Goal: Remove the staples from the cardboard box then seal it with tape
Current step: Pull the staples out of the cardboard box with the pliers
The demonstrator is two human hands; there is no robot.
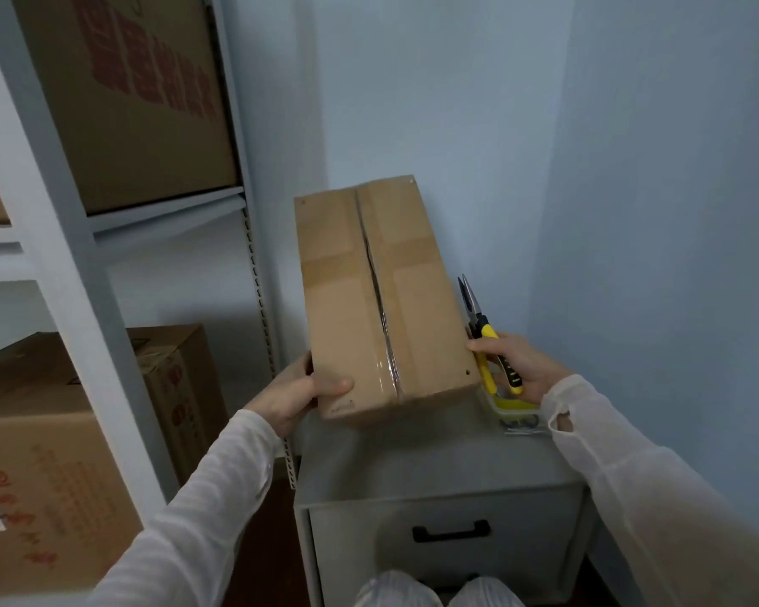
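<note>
A brown cardboard box (377, 295) rests on a grey cabinet (439, 462), its closed flaps meeting in a centre seam with clear tape over the near part. My left hand (301, 394) grips the box's near left corner, thumb on top. My right hand (515, 365) holds yellow-and-black long-nose pliers (485, 332) with jaws pointing away, while its thumb presses the box's right edge. A yellow tape roll (515, 407) lies partly hidden under that hand, with small metal pieces (522, 430) next to it.
A grey metal shelf rack (84, 221) on the left holds large printed cartons (123, 94), with another carton (40, 475) lower down. Pale blue walls (653, 168) close off the back and right. The cabinet has a drawer with a black handle (451, 531). My knees show at the bottom.
</note>
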